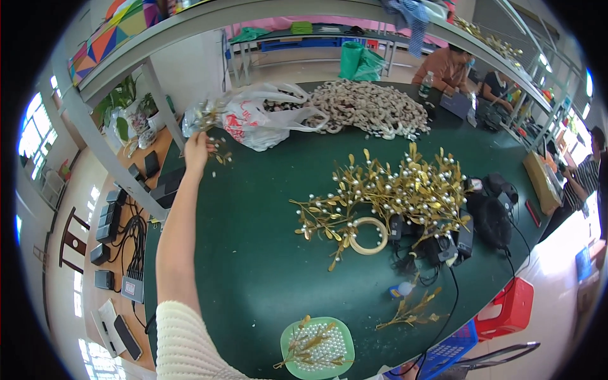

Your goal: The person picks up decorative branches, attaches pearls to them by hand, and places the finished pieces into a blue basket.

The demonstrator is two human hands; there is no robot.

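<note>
While the left hand [196, 151] reaches far across the green table [253, 266], its fingers are closed on a gold leaf sprig [212, 123]. Just beyond the grip lies a white plastic bag [259, 117] with red print, crumpled and open. Well right of it sits a heap of gold sprigs [405, 190]. No right hand shows.

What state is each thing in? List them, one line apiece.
left hand: stretched far out, fingers closed on a small gold leaf sprig.
white plastic bag: open, slumped on the green table.
gold sprig pile: loose, heaped, studded with pearls.
cream ring: lying flat beside the pile.
green dish: holding pearls, gold sprigs laid across it.
pale ring heap: piled at the far edge.
right hand: out of view.
</note>
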